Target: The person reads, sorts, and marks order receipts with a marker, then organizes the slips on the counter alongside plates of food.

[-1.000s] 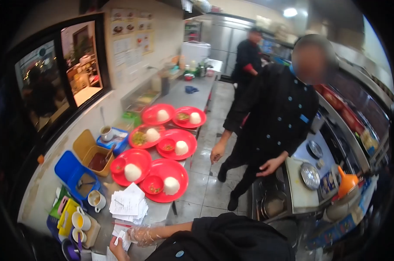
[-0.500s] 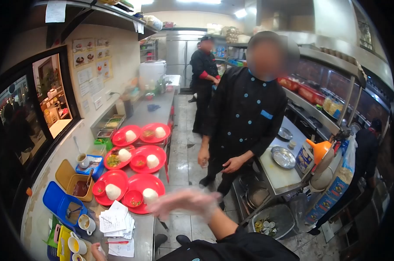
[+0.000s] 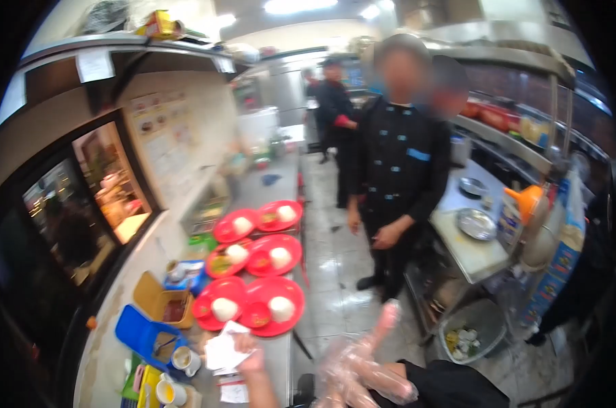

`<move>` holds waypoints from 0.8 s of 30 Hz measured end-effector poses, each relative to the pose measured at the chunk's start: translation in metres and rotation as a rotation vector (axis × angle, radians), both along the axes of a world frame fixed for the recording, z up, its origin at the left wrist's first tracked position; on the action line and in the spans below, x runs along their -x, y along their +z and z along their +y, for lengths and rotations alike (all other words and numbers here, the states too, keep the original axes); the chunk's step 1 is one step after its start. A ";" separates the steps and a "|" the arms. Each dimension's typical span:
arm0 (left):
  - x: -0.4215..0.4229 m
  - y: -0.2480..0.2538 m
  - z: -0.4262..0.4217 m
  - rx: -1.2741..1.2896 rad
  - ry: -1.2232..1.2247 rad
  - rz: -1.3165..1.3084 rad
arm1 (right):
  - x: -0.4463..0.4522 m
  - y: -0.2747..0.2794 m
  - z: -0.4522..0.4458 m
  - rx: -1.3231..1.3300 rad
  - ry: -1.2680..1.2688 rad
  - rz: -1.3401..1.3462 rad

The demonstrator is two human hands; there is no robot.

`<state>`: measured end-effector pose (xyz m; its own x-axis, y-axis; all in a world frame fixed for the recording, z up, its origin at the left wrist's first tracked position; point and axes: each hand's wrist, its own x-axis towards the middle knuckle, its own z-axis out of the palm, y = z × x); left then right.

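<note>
My left hand (image 3: 251, 359), bare, is closed on white paper slips (image 3: 223, 352) at the near end of the steel counter. Another written slip (image 3: 234, 390) lies just below them. My right hand (image 3: 364, 364), in a clear plastic glove, is held out over the floor side with its fingers spread and nothing in it. Beyond the slips, several red plates stand in two rows, among them a near one (image 3: 296, 314) bearing a white rice mound (image 3: 279, 309) and a small red bowl (image 3: 255, 315). Motion blurs both hands a little.
A person in black (image 3: 396, 170) stands in the aisle, facing me, with others behind. Mugs (image 3: 185, 360), a blue container (image 3: 139, 336) and a tan container (image 3: 175, 307) line the wall side. At right are a worktop (image 3: 468, 248) and a waste bin (image 3: 502, 330).
My left hand has moved onto the paper slips and gripped them. The gloved right hand has swung right and down, fingers spread. The view has shifted, and the facing person's arms hang lower.
</note>
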<state>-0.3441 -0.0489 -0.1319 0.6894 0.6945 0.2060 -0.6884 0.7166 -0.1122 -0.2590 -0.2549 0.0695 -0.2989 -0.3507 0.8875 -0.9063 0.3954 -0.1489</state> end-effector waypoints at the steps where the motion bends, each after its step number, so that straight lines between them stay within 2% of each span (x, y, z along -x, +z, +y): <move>1: -0.009 0.009 -0.023 0.083 -0.144 0.004 | 0.002 -0.002 0.006 0.018 0.030 -0.001; 2: -0.018 0.018 -0.045 0.181 -0.284 0.011 | 0.003 -0.005 0.013 0.042 0.060 0.000; 4: -0.023 0.014 -0.058 0.222 -0.351 0.048 | 0.009 -0.009 0.027 0.073 0.115 -0.010; 16: -0.001 0.005 -0.028 0.165 -0.222 0.086 | 0.007 -0.041 0.066 0.197 0.265 0.005; 19: 0.034 0.003 0.003 0.264 -0.060 0.103 | 0.005 -0.066 0.080 0.347 0.308 -0.004; 21: 0.084 0.007 0.030 0.215 0.175 0.021 | 0.007 -0.100 0.094 0.583 0.381 -0.042; 22: 0.117 -0.005 0.047 0.121 0.296 -0.024 | 0.011 -0.125 0.101 0.858 0.415 -0.089; 23: 0.147 0.001 0.048 0.117 0.406 -0.050 | 0.017 -0.133 0.105 1.230 0.343 -0.120; 24: 0.174 0.002 0.046 0.114 0.527 -0.065 | 0.024 -0.137 0.110 1.812 -0.127 -0.283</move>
